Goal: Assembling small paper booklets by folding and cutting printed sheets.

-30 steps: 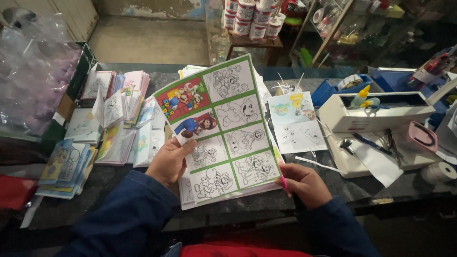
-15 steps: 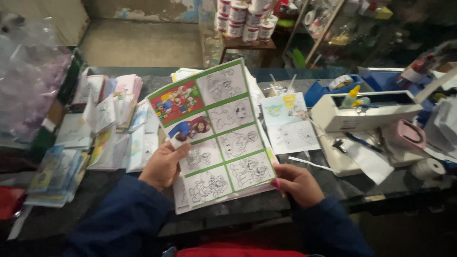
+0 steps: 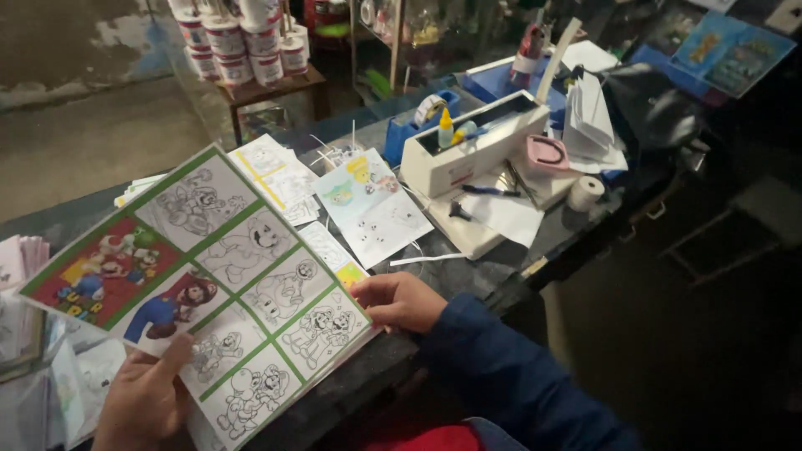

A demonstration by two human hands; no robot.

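Glossy rectangular colouring book (image 3: 209,276), green-gridded

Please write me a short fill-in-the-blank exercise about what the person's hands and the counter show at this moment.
1. Both hands hold a colouring book whose picture panels are framed in ____.
2. The right hand grips the book at its ____ edge.
3. The left hand wears a sleeve no camera shows; the right arm's sleeve is ____.
4. The small yellow bottle stands in a ____ box-shaped machine.

Missing words: green; right; blue; white
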